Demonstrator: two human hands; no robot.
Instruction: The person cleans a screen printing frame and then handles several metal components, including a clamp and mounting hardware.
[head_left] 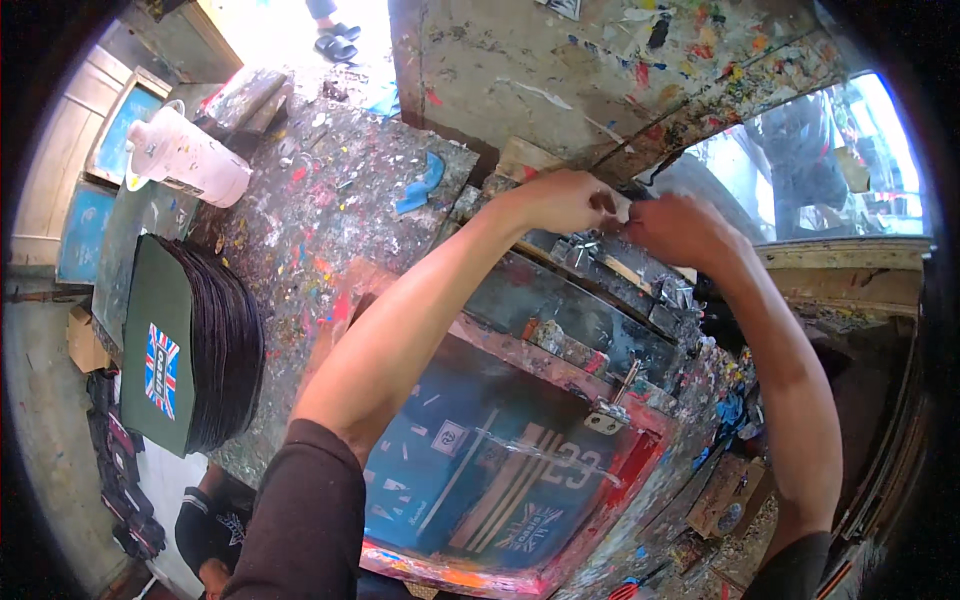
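My left hand (568, 202) and my right hand (678, 228) are close together at the back of the printing rig, fingers curled around a small pale piece that I cannot make out. Just below them sit metal clamps (578, 255) on a bar. A screen frame (500, 490) with blue mesh, stencilled stripes and shapes, and a red-smeared edge lies beneath my forearms. A metal hinge (607, 420) is fixed at its upper right corner.
A paint-spattered table (310, 180) carries a white bucket (205, 165), a blue rag (422, 185) and a dark stack of printed panels (195, 345). Another person (207, 530) is at the lower left; sandalled feet (337, 45) show beyond the table. A window (815, 160) is at the right.
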